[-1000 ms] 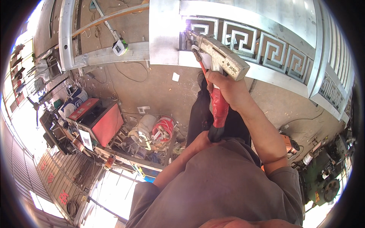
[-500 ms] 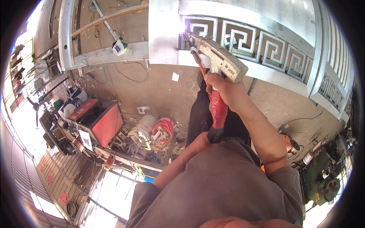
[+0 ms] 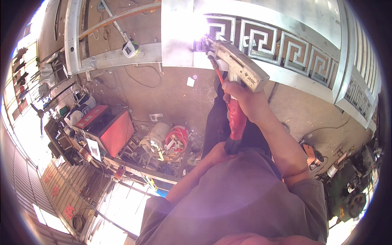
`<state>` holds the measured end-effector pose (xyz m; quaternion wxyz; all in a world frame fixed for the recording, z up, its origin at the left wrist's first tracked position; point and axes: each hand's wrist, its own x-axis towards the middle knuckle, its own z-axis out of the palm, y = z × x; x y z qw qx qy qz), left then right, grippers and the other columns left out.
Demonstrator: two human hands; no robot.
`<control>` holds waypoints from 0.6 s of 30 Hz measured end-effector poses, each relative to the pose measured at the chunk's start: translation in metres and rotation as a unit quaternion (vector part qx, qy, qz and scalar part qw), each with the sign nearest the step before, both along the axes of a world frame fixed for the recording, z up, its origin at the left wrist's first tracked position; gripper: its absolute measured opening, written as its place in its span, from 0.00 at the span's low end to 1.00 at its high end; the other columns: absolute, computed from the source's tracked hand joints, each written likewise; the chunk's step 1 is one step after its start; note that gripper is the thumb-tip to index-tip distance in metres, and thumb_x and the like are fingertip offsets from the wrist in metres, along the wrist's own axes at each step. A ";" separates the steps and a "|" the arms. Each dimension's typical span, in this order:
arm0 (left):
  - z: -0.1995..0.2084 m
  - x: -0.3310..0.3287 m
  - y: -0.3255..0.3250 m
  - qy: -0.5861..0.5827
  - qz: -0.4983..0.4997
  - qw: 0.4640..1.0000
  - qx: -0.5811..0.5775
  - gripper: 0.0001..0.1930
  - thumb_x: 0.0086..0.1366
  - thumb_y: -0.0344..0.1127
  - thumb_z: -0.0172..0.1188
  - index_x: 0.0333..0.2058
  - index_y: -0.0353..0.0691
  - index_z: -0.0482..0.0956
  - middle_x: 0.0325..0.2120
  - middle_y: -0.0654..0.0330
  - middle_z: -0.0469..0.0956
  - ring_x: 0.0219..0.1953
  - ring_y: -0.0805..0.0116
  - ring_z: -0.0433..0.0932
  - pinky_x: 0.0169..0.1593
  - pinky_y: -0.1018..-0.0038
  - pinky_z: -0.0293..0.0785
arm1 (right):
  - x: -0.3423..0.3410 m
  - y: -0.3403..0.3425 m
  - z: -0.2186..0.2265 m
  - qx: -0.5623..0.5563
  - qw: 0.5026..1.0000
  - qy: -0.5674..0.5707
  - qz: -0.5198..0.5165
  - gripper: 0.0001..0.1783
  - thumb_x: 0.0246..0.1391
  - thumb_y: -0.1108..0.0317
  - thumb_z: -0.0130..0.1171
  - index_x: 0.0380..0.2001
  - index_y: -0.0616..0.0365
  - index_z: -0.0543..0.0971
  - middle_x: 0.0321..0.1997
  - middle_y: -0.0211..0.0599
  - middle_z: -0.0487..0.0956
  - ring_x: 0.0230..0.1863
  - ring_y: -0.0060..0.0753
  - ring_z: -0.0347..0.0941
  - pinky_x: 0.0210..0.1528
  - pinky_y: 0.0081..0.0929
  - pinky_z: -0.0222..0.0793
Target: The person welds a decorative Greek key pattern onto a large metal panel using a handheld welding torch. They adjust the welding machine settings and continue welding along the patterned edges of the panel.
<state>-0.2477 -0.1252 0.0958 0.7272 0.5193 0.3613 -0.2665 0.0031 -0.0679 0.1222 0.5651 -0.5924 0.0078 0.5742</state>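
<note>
While a flat-faced red box (image 3: 117,132) stands at the left, a green-and-white tape measure (image 3: 130,50) sits farther forward by a pale metal bar (image 3: 106,62), short of a broad, smooth metal plate (image 3: 177,47). Next comes a red bucket (image 3: 179,128) of scraps, then the left hand (image 3: 222,154), curled near the waist about the black lower end of a creased, glossy red sleeve (image 3: 237,118), its fingers partly hidden. Ahead of it lies the scuffed, boxy welding gun (image 3: 241,65), long axis slanting from nozzle at forward left to butt at back right. The right hand (image 3: 245,98), nearer, is closed around its grip. White glare hides whether the nozzle meets metal; rightward runs fretwork (image 3: 296,53) of angular spirals in a silvery frame (image 3: 294,81).
</note>
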 end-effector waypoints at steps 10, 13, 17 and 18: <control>-0.004 -0.010 -0.010 0.001 0.051 0.998 -0.042 0.26 0.63 0.46 0.77 0.54 0.39 0.83 0.45 0.57 0.88 0.47 0.63 0.85 0.55 0.63 0.78 | -0.001 -0.004 0.004 -0.018 0.999 -0.020 0.022 0.10 0.60 0.72 0.66 0.43 0.62 0.80 0.30 0.33 0.80 0.26 0.26 0.78 0.28 0.28 0.76; -0.009 -0.015 -0.012 -0.029 0.049 0.998 -0.021 0.21 0.62 0.47 0.78 0.43 0.37 0.84 0.33 0.55 0.85 0.35 0.66 0.81 0.46 0.64 0.78 | -0.004 -0.006 0.003 -0.003 1.000 0.006 0.002 0.08 0.60 0.71 0.65 0.40 0.62 0.80 0.28 0.33 0.79 0.25 0.26 0.77 0.26 0.28 0.74; -0.014 -0.018 -0.013 -0.014 0.023 1.000 -0.011 0.15 0.65 0.38 0.77 0.42 0.39 0.82 0.35 0.65 0.83 0.39 0.76 0.79 0.47 0.70 0.78 | -0.003 -0.004 -0.002 0.011 0.999 -0.002 0.032 0.13 0.61 0.70 0.64 0.47 0.63 0.78 0.30 0.31 0.80 0.26 0.23 0.77 0.28 0.28 0.74; -0.015 -0.018 -0.013 -0.015 0.021 1.000 -0.006 0.15 0.65 0.39 0.78 0.41 0.39 0.82 0.34 0.66 0.82 0.39 0.76 0.78 0.46 0.70 0.77 | -0.003 -0.004 -0.002 0.008 0.999 -0.008 0.045 0.13 0.61 0.70 0.63 0.47 0.63 0.78 0.30 0.31 0.80 0.26 0.23 0.77 0.28 0.28 0.74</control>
